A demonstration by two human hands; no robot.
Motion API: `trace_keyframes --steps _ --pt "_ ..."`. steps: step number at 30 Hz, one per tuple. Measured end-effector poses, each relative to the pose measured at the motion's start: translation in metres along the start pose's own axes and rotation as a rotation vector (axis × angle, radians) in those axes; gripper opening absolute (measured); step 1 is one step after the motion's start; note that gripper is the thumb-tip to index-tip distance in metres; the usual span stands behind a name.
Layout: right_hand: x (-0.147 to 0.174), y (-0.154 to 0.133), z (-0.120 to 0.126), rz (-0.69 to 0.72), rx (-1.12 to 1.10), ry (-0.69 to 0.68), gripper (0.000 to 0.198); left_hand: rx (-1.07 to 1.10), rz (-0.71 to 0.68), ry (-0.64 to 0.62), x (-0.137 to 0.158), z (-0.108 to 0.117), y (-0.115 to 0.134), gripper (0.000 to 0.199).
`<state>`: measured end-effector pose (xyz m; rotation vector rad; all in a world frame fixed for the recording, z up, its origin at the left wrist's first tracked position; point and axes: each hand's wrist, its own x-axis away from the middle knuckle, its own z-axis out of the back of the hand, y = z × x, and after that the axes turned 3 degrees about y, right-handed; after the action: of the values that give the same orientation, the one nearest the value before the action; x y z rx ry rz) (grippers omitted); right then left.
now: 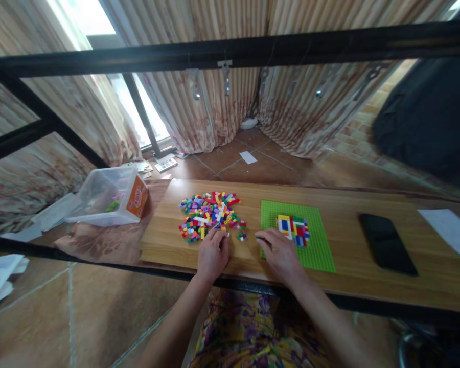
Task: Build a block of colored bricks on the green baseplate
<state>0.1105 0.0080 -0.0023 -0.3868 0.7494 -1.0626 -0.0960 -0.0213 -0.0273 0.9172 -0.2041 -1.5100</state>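
At the near edge of a pile of small coloured toy bricks (210, 209) is my left hand (213, 254), its fingers curled down; what they hold, if anything, is hidden. My right hand (279, 250) lies over the left part of a green studded baseplate (322, 245). Its thumb and forefinger are pinched on what looks like a small green brick (257, 237), just off the plate's left edge. Beside that hand, a block of joined bricks (301, 230) in white, blue, red, yellow and other colours sits on the baseplate.
The bricks and baseplate rest on a wooden board (345, 214). A black phone (387, 244) lies to the right, with white paper (448, 230) beyond it. A clear plastic box (107, 197) with an orange label stands left. A dark metal bar (237, 51) crosses above.
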Motion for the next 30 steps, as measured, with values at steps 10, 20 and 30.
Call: trace_keyframes --steps 10,20,30 --pt "0.034 0.061 0.067 -0.242 0.122 0.276 0.025 -0.021 -0.024 0.0 -0.005 0.003 0.002 0.014" --pt "0.024 0.058 0.054 -0.216 0.136 0.211 0.026 -0.031 -0.031 0.002 -0.004 0.001 -0.001 0.014" --pt "0.021 0.059 0.051 -0.283 0.149 0.265 0.028 -0.03 -0.028 -0.005 -0.004 0.0 -0.001 0.013"
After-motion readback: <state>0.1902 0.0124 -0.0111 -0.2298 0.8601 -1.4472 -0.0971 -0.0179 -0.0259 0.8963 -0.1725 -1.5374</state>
